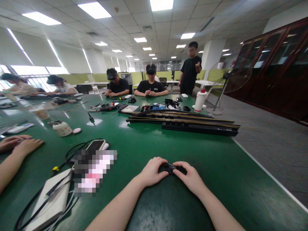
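Observation:
Between my two hands is a small black part [170, 168], low over the green table [134, 144]; its exact kind is too small to make out. My left hand [152, 171] grips its left side, with thumb and fingers closed on it. From the right, my right hand [189, 176] pinches the other side between thumb and fingertips. The fingers hide both ends of the part. Whether it rests on the tabletop or is held just above, I cannot tell.
Left of me lie a white power bank [51, 199] with cables and a phone [95, 145]. Long black rails [199, 128] with thin brass-coloured rods cross the table ahead. A white bottle [200, 101] stands behind them. Another person's hands [24, 144] rest at far left.

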Motion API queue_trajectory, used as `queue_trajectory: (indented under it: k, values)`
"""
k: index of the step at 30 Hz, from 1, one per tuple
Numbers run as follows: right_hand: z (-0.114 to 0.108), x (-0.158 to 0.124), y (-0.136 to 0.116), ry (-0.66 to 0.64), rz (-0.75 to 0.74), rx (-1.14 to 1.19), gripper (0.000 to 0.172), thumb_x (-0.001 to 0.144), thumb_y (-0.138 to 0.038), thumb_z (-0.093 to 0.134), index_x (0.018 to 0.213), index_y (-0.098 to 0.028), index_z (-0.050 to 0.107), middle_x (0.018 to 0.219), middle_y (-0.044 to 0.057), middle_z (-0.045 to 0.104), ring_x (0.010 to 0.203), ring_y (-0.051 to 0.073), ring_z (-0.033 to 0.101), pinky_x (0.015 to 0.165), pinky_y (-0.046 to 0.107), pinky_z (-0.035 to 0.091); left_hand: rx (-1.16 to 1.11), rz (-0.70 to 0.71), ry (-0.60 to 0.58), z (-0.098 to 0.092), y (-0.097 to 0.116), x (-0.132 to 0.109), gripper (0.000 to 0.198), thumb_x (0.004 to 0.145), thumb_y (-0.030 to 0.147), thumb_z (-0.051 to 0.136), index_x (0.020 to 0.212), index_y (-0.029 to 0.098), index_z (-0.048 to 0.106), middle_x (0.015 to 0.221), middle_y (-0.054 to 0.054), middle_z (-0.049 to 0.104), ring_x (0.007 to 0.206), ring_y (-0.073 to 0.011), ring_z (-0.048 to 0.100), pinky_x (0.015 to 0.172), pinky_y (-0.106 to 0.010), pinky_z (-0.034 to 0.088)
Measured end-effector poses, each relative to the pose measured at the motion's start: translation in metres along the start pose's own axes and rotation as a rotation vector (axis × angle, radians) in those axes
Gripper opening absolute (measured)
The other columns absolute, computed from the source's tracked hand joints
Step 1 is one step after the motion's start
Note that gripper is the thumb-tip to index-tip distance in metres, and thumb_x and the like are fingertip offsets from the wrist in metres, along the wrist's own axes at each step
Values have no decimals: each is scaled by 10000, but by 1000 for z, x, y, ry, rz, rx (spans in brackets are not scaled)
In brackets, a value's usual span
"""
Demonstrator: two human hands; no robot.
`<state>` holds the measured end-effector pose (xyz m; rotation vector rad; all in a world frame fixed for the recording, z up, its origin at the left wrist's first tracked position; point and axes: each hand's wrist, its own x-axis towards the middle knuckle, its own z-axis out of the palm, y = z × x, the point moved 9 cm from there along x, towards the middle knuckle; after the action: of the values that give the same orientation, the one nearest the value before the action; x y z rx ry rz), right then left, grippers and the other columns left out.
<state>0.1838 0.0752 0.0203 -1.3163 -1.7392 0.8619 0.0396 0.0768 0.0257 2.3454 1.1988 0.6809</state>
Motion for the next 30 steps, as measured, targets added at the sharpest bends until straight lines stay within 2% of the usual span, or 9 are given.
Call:
queue_trajectory:
  k: [9,13,19,30]
  values:
    - [-7,3,7,52,77,186,238,702,-352,644,888,-204,656,896,54,701,875,219,638,872,382,471,12,-4,3,0,-1,0,356,766,295,639,1100,221,540,1053,-48,589,982,-223,525,873,-351,422]
    - [-12,4,14,115,114,308,328,650,-423,691,877,-190,650,876,77,710,864,235,654,867,404,483,13,-9,0,0,-1,0,363,761,291,645,1101,219,542,1042,-46,592,974,-222,525,871,-350,421]
    - [-20,5,25,203,197,475,477,567,-488,742,924,-186,648,950,103,716,940,262,654,893,428,486,3,-24,-1,0,-2,0,340,790,290,614,1112,213,539,1054,-56,585,989,-229,521,887,-364,416]
    - [-28,2,39,317,274,600,496,591,-464,741,995,-196,639,1010,87,705,1022,255,625,985,440,421,-11,-20,5,-1,-2,0,340,809,257,595,1139,207,526,1076,-57,576,1010,-218,516,911,-354,411]
